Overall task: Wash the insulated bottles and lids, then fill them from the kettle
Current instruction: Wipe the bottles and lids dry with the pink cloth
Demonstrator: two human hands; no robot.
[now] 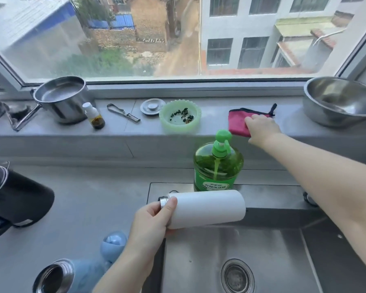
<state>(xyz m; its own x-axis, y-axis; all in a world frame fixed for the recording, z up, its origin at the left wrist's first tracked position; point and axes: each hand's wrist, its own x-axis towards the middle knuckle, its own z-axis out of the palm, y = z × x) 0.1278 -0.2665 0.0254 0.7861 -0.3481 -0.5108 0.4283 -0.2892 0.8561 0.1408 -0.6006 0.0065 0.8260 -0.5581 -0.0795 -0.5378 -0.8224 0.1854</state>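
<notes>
My left hand (151, 223) grips a white insulated bottle (207, 209) near its steel neck and holds it sideways over the sink's left rim. My right hand (262, 129) reaches to the window ledge and takes hold of a pink cloth (238, 121) at its front corner. A light blue bottle (76, 275) stands open on the counter at lower left, with its blue lid (112, 247) beside it. The black kettle (15, 199) sits at the left edge of the counter.
A green dish soap pump bottle (218, 166) stands behind the steel sink (283, 261). The ledge holds a steel pot (61, 98), a small dropper bottle (94, 116), a peeler (123, 113), a sink plug (152, 106), a green dish (180, 118) and a steel bowl (340, 100).
</notes>
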